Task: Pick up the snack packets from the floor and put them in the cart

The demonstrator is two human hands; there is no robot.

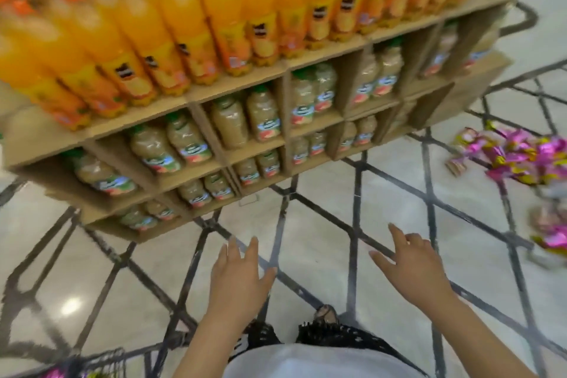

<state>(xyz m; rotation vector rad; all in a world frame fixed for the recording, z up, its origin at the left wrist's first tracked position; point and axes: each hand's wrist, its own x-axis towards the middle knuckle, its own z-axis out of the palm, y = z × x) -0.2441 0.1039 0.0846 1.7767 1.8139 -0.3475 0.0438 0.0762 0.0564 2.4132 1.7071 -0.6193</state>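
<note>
Left hand (239, 273) and right hand (414, 264) were held out empty, fingers loosely spread, above the floor (322, 209). Many pink packets (515, 156) were seen heaped at far right, well apart from the cart (106, 360), in which a few appeared already placed.

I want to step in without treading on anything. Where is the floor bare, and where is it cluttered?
Bare floor runs from the shelf unit's foot to the left hand and right hand, both empty, and on leftward to the cart. It is crowded at the right edge, where the snack packets lie heaped.
</note>
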